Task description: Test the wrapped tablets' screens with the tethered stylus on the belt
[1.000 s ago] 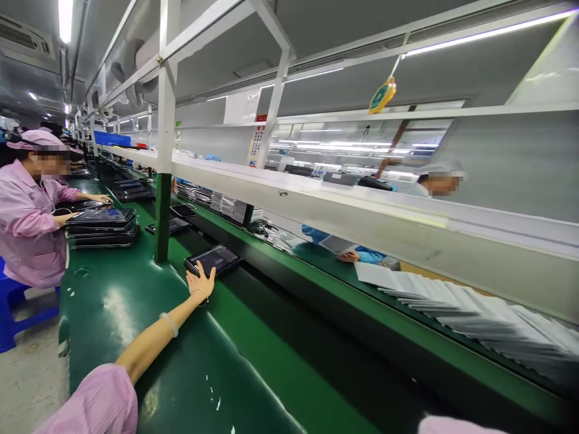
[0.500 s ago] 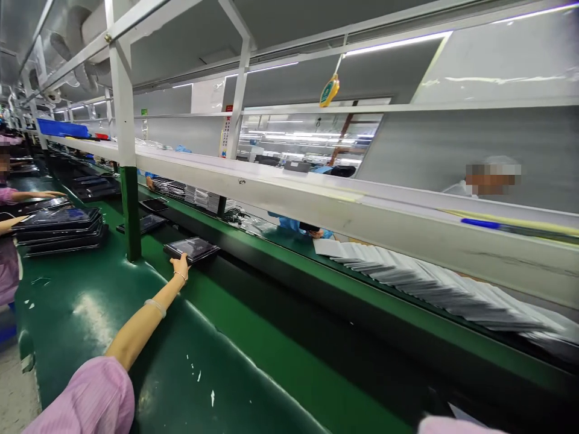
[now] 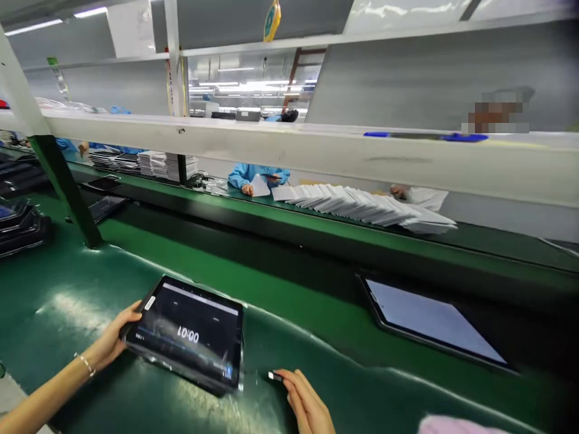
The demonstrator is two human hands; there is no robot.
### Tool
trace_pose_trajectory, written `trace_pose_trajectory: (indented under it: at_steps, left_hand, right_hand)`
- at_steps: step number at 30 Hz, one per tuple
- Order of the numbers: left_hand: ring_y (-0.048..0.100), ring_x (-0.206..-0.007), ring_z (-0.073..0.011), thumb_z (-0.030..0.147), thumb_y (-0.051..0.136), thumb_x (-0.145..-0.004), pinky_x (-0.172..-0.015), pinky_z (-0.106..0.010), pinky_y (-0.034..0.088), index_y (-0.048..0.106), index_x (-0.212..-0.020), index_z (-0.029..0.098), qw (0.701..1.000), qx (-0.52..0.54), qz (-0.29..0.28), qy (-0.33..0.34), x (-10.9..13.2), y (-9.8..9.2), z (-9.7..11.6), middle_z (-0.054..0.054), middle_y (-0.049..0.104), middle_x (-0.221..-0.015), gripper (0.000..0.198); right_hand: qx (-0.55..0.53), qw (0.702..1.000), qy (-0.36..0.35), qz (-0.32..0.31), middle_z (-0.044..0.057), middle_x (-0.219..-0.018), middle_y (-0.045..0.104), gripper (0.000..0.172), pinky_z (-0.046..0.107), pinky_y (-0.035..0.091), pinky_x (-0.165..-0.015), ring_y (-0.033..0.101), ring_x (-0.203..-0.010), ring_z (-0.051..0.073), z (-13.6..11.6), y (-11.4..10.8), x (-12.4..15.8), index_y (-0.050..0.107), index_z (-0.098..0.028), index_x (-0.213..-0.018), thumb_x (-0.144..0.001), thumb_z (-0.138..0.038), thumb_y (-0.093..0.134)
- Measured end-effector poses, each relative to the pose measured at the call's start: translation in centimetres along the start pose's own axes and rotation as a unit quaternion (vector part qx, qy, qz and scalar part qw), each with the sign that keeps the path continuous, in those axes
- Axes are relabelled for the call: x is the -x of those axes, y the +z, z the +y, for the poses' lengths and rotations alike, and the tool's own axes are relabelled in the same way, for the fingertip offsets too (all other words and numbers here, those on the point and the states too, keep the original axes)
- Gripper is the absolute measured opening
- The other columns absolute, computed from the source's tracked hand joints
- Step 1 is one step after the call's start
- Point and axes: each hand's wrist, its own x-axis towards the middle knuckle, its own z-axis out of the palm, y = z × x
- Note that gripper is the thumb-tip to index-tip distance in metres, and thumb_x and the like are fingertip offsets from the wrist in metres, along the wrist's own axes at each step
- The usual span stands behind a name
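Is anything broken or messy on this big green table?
Nothing looks broken. The tablet in the left hand sits crooked on the green table with crinkly clear film along its near edge. The white sheets on the far side lean in a fanned, slumped row.

Your view is evenly bright from overhead strip lights (image 3: 90, 12). Glare streaks the green desk (image 3: 67, 301) and the tablet (image 3: 187, 337) screen. The tablet's near edge smears with motion blur. Edges bow from wide-angle distortion.
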Motion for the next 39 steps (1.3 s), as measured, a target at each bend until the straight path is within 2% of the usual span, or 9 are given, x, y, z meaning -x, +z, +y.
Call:
trace_pose_trajectory:
  at_steps: [3,5,7,9,12,15,25,30,39]
  left_hand:
    - [0.054,-0.144,-0.0328,0.050,0.073,-0.079,-0.114,-0.049,0.049,0.049,-0.152,0.045,0.985,-0.113,-0.122,0.045,2.3,-1.1,-1.9,0.003,0.056,-0.158,0.076]
    - [0.027,-0.160,-0.0287,0.042,0.085,-0.077,-0.127,-0.051,0.031,0.024,-0.161,0.057,0.942,-0.223,-0.217,0.128,2.9,-1.5,-1.8,0.007,0.022,-0.175,0.105]
    - [0.015,-0.163,-0.0269,0.037,0.093,-0.072,-0.130,-0.052,0.019,0.011,-0.163,0.058,0.903,-0.301,-0.254,0.173,2.9,-1.2,-1.4,0.006,0.007,-0.177,0.124]
    - [0.021,-0.162,-0.0261,0.042,0.090,-0.077,-0.131,-0.050,0.019,0.016,-0.164,0.051,0.911,-0.296,-0.224,0.178,2.6,-0.3,-1.2,0.000,0.017,-0.177,0.114]
    - [0.037,-0.156,-0.0263,0.055,0.073,-0.090,-0.131,-0.045,0.025,0.039,-0.156,0.036,0.952,-0.222,-0.118,0.175,1.9,1.4,-1.5,-0.007,0.042,-0.167,0.077]
    - [0.043,-0.153,-0.0264,0.061,0.059,-0.098,-0.131,-0.043,0.025,0.053,-0.145,0.031,0.958,-0.222,-0.068,0.169,1.9,2.4,-2.0,-0.006,0.051,-0.161,0.057]
    - [0.044,-0.152,-0.0274,0.065,0.055,-0.100,-0.131,-0.044,0.028,0.052,-0.147,0.037,0.956,-0.246,-0.060,0.147,4.9,2.7,-1.1,0.000,0.053,-0.160,0.055]
    - [0.055,-0.142,-0.0303,0.066,0.055,-0.099,-0.121,-0.045,0.043,0.047,-0.144,0.037,0.958,-0.247,-0.056,0.133,5.4,3.5,-0.8,-0.004,0.056,-0.157,0.054]
    - [0.057,-0.141,-0.0298,0.056,0.048,-0.101,-0.119,-0.046,0.043,0.041,-0.138,0.034,0.912,-0.369,-0.078,0.160,7.3,6.0,0.6,-0.004,0.060,-0.152,0.044]
  right_hand:
    - [-0.033,0.999,0.024,-0.026,0.000,-0.096,0.081,0.027,0.038,0.065,-0.086,0.078,-0.101,0.034,-0.8,0.1,0.0,0.078,-0.044,-0.099,-0.098,-0.055,0.054]
    - [-0.052,0.997,0.039,-0.034,0.003,-0.087,0.078,0.028,0.035,0.063,-0.078,0.077,-0.087,0.030,-1.4,0.0,-0.4,0.080,-0.040,-0.097,-0.098,-0.055,0.056]
    - [-0.069,0.996,0.047,-0.031,0.005,-0.081,0.073,0.035,0.033,0.059,-0.069,0.074,-0.076,0.027,-1.9,0.0,-1.0,0.082,-0.033,-0.097,-0.100,-0.057,0.055]
    - [-0.080,0.995,0.055,-0.028,0.006,-0.078,0.069,0.042,0.032,0.056,-0.066,0.070,-0.072,0.024,-2.1,0.2,-1.5,0.082,-0.028,-0.096,-0.100,-0.060,0.055]
    - [-0.086,0.993,0.073,-0.015,0.006,-0.081,0.068,0.048,0.031,0.054,-0.071,0.068,-0.075,0.022,-1.9,0.8,-2.1,0.082,-0.025,-0.098,-0.100,-0.064,0.054]
    - [-0.097,0.991,0.093,-0.011,0.006,-0.085,0.068,0.049,0.032,0.051,-0.075,0.067,-0.079,0.022,-1.7,1.3,-2.2,0.082,-0.024,-0.100,-0.101,-0.064,0.053]
    - [-0.118,0.985,0.099,-0.076,0.006,-0.088,0.068,0.047,0.036,0.048,-0.079,0.065,-0.085,0.024,-1.9,1.6,-2.5,0.079,-0.025,-0.097,-0.102,-0.064,0.053]
    - [-0.104,0.987,0.033,-0.120,0.006,-0.091,0.069,0.041,0.036,0.052,-0.082,0.066,-0.089,0.024,-1.6,0.6,-3.3,0.077,-0.025,-0.102,-0.105,-0.056,0.052]
    - [-0.007,0.991,-0.083,-0.105,0.006,-0.090,0.072,0.033,0.042,0.051,-0.080,0.064,-0.085,0.025,-0.7,-0.7,-3.6,0.074,-0.023,-0.104,-0.108,-0.045,0.050]
